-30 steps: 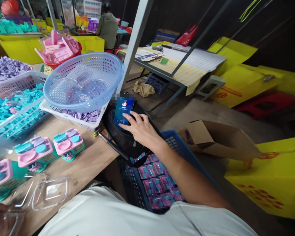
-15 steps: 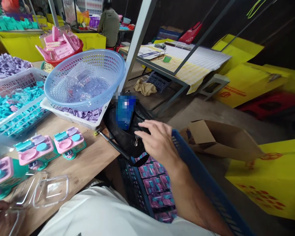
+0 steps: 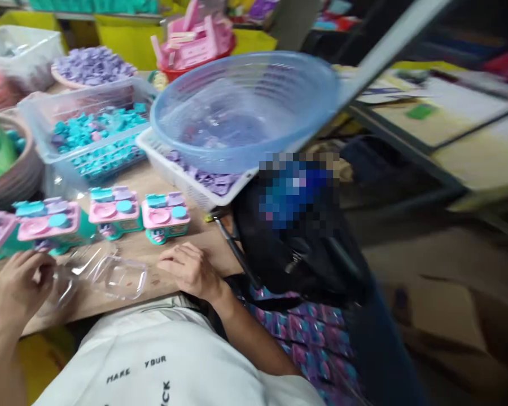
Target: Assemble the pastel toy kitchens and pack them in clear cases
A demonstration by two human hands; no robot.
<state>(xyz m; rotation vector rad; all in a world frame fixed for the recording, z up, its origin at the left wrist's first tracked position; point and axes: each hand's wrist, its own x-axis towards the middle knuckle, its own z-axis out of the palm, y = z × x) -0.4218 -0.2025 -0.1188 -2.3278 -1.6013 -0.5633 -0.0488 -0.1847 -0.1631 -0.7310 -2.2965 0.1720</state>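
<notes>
On the left of the wooden table, my left hand has its fingers curled in a pinch at the edge of a clear plastic cover. Blur softens the exact grip. Another clear plastic cover lies between my hands. My right hand rests near the table's front edge, fingers stretched out and holding nothing. Behind the covers stands a row of several small pink and teal toy sets, the closest to my right hand being a toy kitchen-like piece with a pink dish and a blue disc.
A blue colander sits on a white basket of purple parts. Left of it is a clear basket of teal parts. A black bag hangs at the table's right end, above a blue crate holding packed toys.
My right hand has moved left from the black bag to the table edge. The view has swung left, bringing my left hand and more of the table into sight.
</notes>
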